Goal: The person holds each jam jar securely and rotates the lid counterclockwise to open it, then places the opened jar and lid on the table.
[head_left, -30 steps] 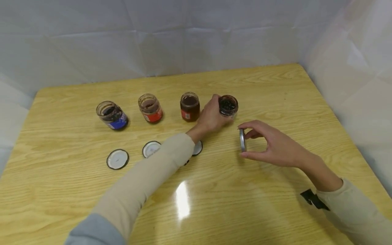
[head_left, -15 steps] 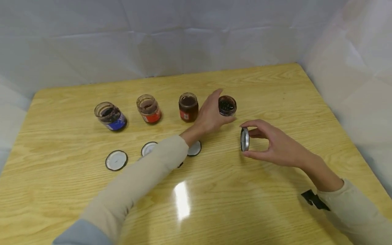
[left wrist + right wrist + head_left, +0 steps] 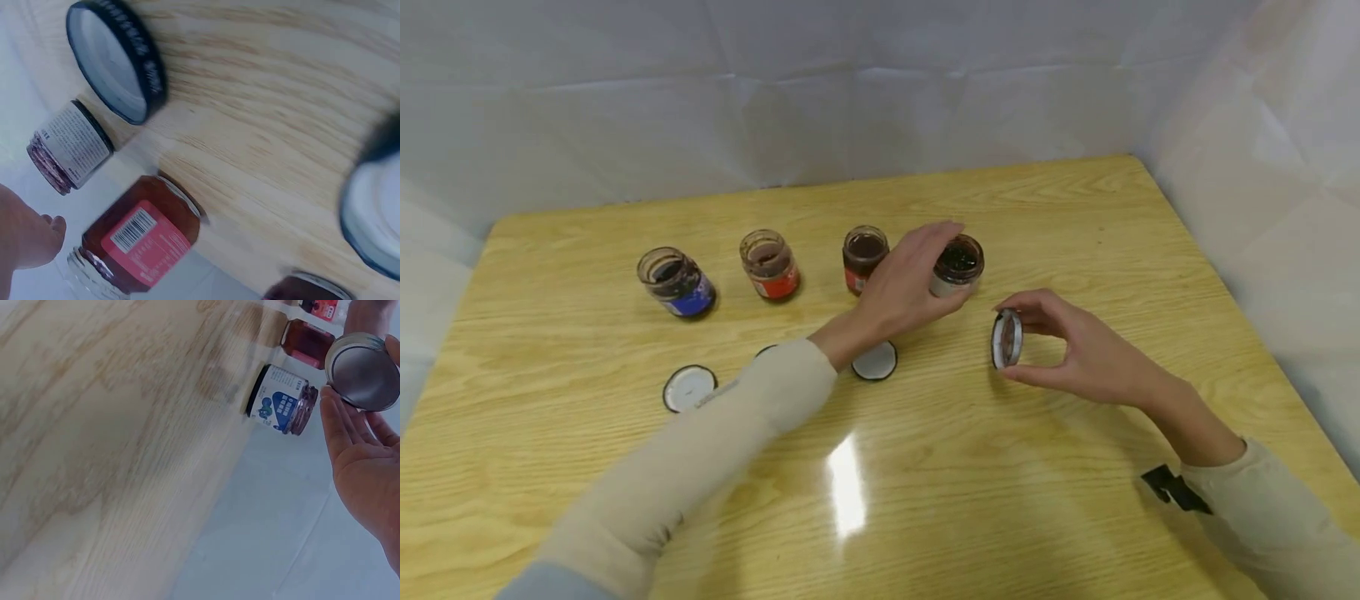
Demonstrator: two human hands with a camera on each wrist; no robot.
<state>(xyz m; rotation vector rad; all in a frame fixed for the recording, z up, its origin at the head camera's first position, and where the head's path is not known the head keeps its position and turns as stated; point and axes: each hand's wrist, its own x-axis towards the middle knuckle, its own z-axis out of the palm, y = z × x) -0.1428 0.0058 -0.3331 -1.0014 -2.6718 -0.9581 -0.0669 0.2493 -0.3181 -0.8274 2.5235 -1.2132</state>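
Observation:
My left hand point(image 3: 906, 283) hovers beside the rightmost jam jar point(image 3: 951, 279), fingers extended and thumb spread. In the left wrist view, a gap separates the hand point(image 3: 28, 234) from that white-labelled jar point(image 3: 74, 147). The jar stands upright and uncapped, dark contents inside. My right hand point(image 3: 1078, 350) pinches a metal lid point(image 3: 1007, 339) on edge between thumb and fingers, above the table. The lid's stained inner side faces left. From the right wrist, its silvery outer face point(image 3: 365, 375) shows, and the jar's blue-and-white label point(image 3: 279, 403) is visible.
To the left stand more uncapped jars: one dark with a red label point(image 3: 857, 258), one red-labelled point(image 3: 771, 271), one blue-labelled point(image 3: 677, 283). Lids lie inside-up before them, including a left lid point(image 3: 688, 387) and a middle lid point(image 3: 875, 361). The left sleeve partly covers another.
My left hand has let go of the rightmost jar and drawn slightly back to the left. My right hand has turned the lid so its inner side shows more.

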